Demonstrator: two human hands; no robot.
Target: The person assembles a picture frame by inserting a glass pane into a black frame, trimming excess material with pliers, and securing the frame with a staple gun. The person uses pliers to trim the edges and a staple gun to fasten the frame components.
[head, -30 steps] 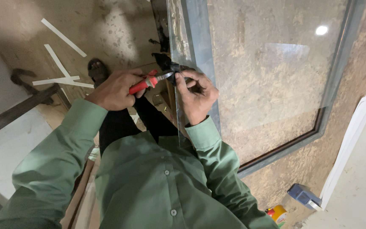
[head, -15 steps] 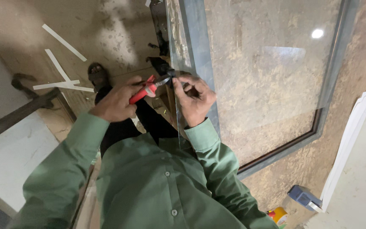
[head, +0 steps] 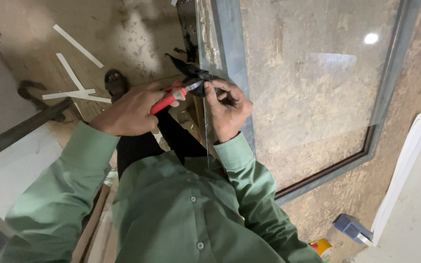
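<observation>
My left hand (head: 128, 113) grips a red-handled cutting tool (head: 171, 97), its metal tip pointing right at a black rubber strip (head: 191, 73) along the edge of a glass pane (head: 317, 97). My right hand (head: 227, 112) pinches that black strip right at the tool's tip, fingers closed on it, against the grey metal frame (head: 230, 53). The strip's loose end sticks up and to the left. Both green sleeves reach in from below.
White strips (head: 74, 92) lie on the dusty floor at the left, beside a sandalled foot (head: 115, 83). A dark metal bar (head: 20, 129) crosses at the far left. A blue tool (head: 352, 229) and a yellow can (head: 322, 247) sit at the bottom right, near stacked white boards (head: 405, 160).
The view has shifted slightly; the tool and both hands stay at the same spot on the pane's edge. The black strip's loose end now stands out further up-left.
</observation>
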